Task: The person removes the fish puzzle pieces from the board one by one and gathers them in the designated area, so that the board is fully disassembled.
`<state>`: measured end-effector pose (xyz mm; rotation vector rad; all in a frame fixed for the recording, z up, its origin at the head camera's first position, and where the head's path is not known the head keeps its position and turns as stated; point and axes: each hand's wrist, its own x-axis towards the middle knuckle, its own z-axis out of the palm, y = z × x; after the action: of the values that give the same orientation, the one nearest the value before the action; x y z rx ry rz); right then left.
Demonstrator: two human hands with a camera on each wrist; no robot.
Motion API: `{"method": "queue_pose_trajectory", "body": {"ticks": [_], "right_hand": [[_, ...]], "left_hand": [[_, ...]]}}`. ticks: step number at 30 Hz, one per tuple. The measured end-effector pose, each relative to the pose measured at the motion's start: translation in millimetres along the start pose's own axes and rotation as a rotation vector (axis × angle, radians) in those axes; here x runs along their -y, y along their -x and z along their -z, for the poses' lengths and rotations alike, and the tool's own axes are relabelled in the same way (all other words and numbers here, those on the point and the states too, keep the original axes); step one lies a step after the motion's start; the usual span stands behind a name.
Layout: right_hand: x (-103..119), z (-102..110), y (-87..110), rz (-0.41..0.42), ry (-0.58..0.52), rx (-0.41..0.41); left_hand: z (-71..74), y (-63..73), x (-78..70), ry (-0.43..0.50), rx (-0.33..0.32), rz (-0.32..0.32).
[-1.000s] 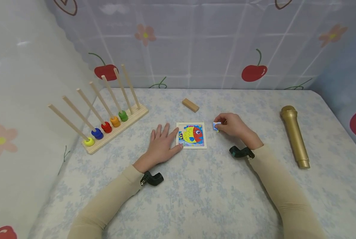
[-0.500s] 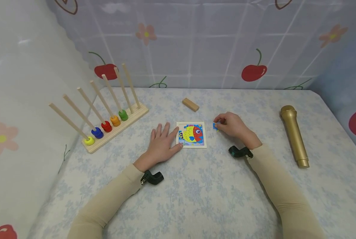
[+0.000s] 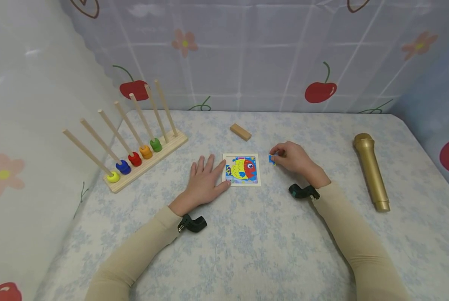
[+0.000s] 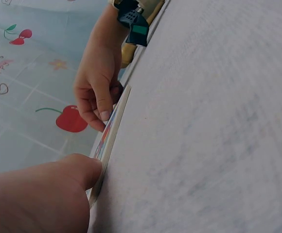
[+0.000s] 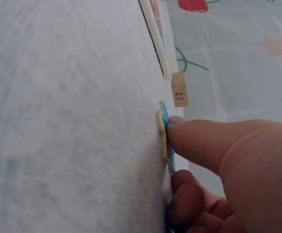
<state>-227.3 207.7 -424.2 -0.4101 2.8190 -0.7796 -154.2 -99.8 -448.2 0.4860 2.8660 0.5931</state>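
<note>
A fish jigsaw puzzle (image 3: 243, 169) in a pale wooden frame lies flat in the middle of the table. My left hand (image 3: 204, 184) rests beside it with fingers spread, the thumb and index fingertip touching its left edge. To the right of the frame, my right hand (image 3: 293, 159) pinches a small blue and yellow puzzle piece (image 3: 271, 159) between thumb and fingers. In the right wrist view the piece (image 5: 164, 133) appears at or just above the tabletop, the thumb pressed on its printed face. Part of the piece is hidden by the fingers.
A wooden peg stand (image 3: 149, 165) with coloured beads stands at the left. Behind the puzzle lies a wooden block (image 3: 241, 132), marked 21 in the right wrist view. A gold microphone (image 3: 373, 173) lies at the right. A patterned curtain (image 3: 239, 54) hangs along the table's back edge.
The puzzle piece in my right fingers has shifted slightly and shows a deeper blue than a second ago. My left hand stays where it was on the frame's edge.
</note>
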Motion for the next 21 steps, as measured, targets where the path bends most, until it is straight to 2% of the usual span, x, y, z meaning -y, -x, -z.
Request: {"method": "queue_pose_trajectory", "body": {"ticks": [21], "right_hand": [[-1.2,0.2,-0.1,-0.022,-0.013,-0.007]], "left_hand": [[3.3,1.4,-2.7,0.001,0.006,0.003]]}}
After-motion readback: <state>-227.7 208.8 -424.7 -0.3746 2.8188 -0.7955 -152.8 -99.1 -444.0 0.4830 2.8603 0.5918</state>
